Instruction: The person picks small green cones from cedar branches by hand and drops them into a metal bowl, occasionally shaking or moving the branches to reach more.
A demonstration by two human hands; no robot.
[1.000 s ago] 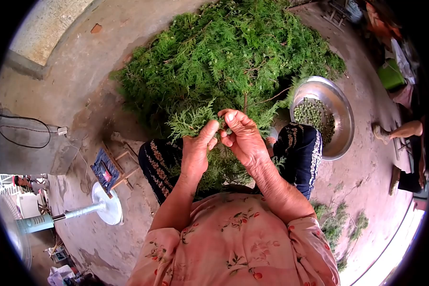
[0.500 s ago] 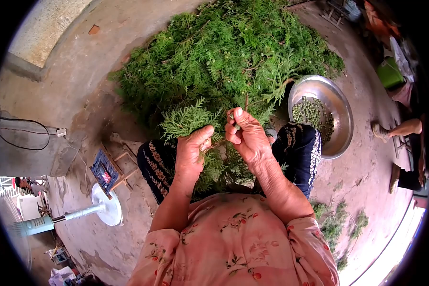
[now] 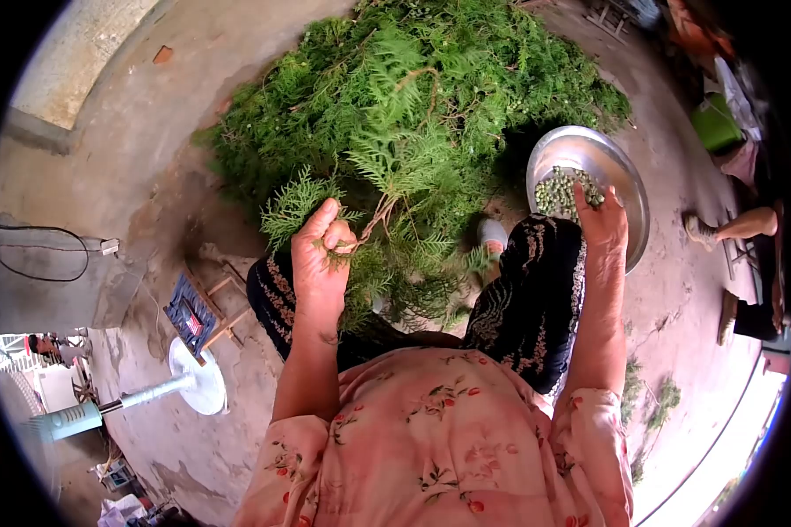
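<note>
My left hand [image 3: 318,255] is closed round the woody stem of a leafy evergreen branch [image 3: 385,211], whose flat green sprays spread out on both sides of the fist and hang between my knees. My right hand [image 3: 603,220] is over the near part of a shiny metal basin [image 3: 634,176], thumb and fingers apart. Small round green cones [image 3: 553,191] lie in the basin, partly hidden behind my fingers. I see none held in that hand.
A large heap of evergreen branches [image 3: 465,79] lies ahead on the floor. To the left stand a small folding stool [image 3: 193,312] and a fan with a round white base [image 3: 198,378]. Another person's leg [image 3: 747,233] shows at the right, beyond the basin.
My right hand has left the branch and moved right to the basin, its pinch now opened. My left hand has shifted slightly left, still gripping the branch.
</note>
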